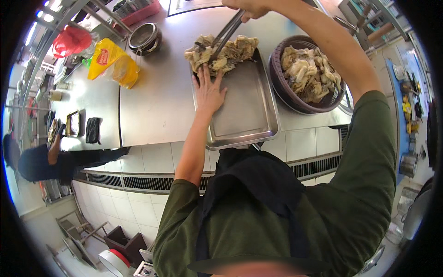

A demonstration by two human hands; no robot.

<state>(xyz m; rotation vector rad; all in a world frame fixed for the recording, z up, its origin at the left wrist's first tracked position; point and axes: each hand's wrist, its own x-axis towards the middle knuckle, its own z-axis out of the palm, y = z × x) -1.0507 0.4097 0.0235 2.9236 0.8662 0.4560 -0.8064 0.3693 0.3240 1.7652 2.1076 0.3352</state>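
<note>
Worktop, steel. Your left hand (211, 94) lies over the metal tray (242, 111), fingers spread, fingertips touching the pale poultry pieces (247, 46) heaped at its far end; the near part of the tray is bare metal. Your right hand (253, 6), partly cut off by the upper edge, is closed round the top of a dark two-armed tool (226, 33), tongs or shears, cannot tell which. Its tips reach down into the same heap, just beyond your left fingertips; whether they pinch a piece, cannot tell.

Just right of the tray: a round brown basket (276, 74) holding more poultry (309, 74).

Labelling: the yellow packet (109, 62), left of the tray, bears a red rounded emblem with pale lettering. It is crumpled, its lower part clear or yellow film. Near it, a round metal strainer (144, 38) and, farther left, a red plastic bag (72, 41).

Far left, another person (39, 161) in dark clothing stands by a small rectangular tray (73, 123).
</note>
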